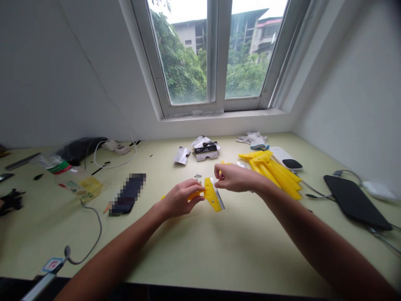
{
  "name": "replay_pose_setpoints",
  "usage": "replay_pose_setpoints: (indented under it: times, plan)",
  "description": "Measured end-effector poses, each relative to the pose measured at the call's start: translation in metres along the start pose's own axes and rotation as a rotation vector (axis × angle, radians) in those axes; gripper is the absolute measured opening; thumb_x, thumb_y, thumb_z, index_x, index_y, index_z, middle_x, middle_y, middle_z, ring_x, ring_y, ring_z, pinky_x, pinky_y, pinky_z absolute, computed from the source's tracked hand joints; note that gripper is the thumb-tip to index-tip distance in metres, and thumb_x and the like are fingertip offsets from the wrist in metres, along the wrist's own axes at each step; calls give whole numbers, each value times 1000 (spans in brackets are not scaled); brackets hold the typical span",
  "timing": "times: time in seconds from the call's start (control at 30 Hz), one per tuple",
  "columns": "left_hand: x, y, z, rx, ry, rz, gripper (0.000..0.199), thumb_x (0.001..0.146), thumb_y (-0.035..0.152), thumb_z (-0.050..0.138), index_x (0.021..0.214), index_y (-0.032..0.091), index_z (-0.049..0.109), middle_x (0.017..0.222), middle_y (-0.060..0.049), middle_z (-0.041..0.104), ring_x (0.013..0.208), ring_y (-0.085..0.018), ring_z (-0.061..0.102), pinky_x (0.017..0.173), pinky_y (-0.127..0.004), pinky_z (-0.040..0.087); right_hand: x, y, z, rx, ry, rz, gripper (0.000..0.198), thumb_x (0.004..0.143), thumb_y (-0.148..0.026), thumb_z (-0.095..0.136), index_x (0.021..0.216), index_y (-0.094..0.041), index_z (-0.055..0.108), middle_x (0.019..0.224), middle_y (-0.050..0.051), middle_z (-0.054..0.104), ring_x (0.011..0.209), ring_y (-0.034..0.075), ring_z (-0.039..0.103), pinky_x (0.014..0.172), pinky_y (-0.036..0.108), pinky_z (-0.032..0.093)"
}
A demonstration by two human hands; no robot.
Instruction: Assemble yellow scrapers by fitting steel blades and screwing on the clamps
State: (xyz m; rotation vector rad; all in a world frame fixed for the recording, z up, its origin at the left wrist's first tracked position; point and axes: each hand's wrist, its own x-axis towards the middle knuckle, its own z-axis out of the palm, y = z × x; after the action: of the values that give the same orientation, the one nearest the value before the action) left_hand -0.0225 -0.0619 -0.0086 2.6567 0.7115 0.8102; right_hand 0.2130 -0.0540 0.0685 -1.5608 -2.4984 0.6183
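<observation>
As left hand (181, 197) grips, yellow scraper (211, 195), beside right hand (235, 177)

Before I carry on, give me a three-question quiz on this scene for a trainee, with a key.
1. Which hand grips the scraper?
2. True or false: the gloves lie nearer the window than the screws do.
3. The piled handles are: A red, B yellow, C blue.

Key: 1. The left hand. 2. True. 3. B.
</observation>
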Motion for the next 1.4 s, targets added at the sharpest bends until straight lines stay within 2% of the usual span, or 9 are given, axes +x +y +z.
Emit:
replay_pose_setpoints:
  times: [0.2, 0.27, 0.33, 0.47, 0.57, 0.63, 0.7, 0.93, 1.4]
  plan:
    - [-1, -6, 3, 56, 57, 20, 18, 91, 24, 55, 107, 15, 60, 99, -11, 63, 89, -18, 61, 80, -33, 53, 11, 9, 7, 103, -47, 65, 16, 76, -32, 61, 86, -22, 54, 80, 2, 66, 68, 15, 58, 54, 23, 38]
    - [-1, -6, 3, 72, 40, 22, 19, 91, 24, 55, 108, 15, 60, 100, -11, 64, 89, -18, 60, 79, -32, 53, 8, 5, 2, 149, 77, 46, 13, 79, -32, 60, 84, -21, 54, 75, 1, 63, 64, 13, 55, 53, 23, 38]
    - [-2, -5, 3, 81, -1, 30, 20, 92, 24, 55, 109, 16, 61, 100, -10, 63, 89, -17, 60, 77, -30, 52, -2, -4, -7, 276, 269, -22, 13, 83, -33, 58, 82, -21, 53, 63, -2, 57, 53, 10, 49, 48, 22, 34]
    - [-4, 0, 7, 114, -124, 62, 23, 93, 23, 53, 112, 22, 65, 99, -7, 63, 79, -13, 58, 69, -24, 49, -42, -30, -35, 832, 578, -299, 19, 89, -33, 57, 76, -23, 49, 44, -10, 32, 33, 6, 28, 32, 21, 22]
    - [-4, 4, 12, 161, -203, 93, 26, 92, 23, 53, 114, 26, 66, 97, -6, 61, 74, -11, 55, 63, -22, 45, -70, -42, -55, 1049, 789, -470, 18, 91, -20, 54, 73, -21, 51, 42, -9, 31, 28, 6, 23, 26, 22, 19]
    - [-5, 5, 14, 184, -233, 104, 26, 92, 26, 53, 114, 28, 67, 96, -5, 60, 73, -11, 55, 63, -22, 44, -79, -46, -60, 1107, 789, -490, 21, 93, -21, 48, 73, -21, 52, 41, -8, 33, 26, 7, 23, 24, 23, 20]
    - [-5, 6, 16, 190, -255, 101, 26, 94, 30, 50, 115, 30, 67, 96, -5, 60, 72, -10, 54, 63, -22, 43, -77, -48, -56, 1179, 723, -491, 22, 95, -25, 45, 74, -23, 51, 41, -8, 33, 26, 7, 23, 24, 23, 22]
    - [-6, 7, 16, 183, -284, 67, 28, 96, 31, 47, 116, 32, 67, 94, -4, 59, 73, -11, 53, 65, -23, 41, -42, -51, -24, 1320, 544, -498, 22, 92, -34, 53, 76, -24, 42, 45, -10, 33, 30, 5, 22, 28, 18, 23]
    - [-5, 4, 16, 103, -295, 19, 26, 94, 34, 52, 115, 33, 67, 95, -3, 59, 78, -12, 55, 68, -22, 42, -46, -57, -17, 1329, 531, -540, 18, 92, -33, 52, 79, -24, 45, 47, -10, 33, 31, 5, 24, 29, 18, 25]
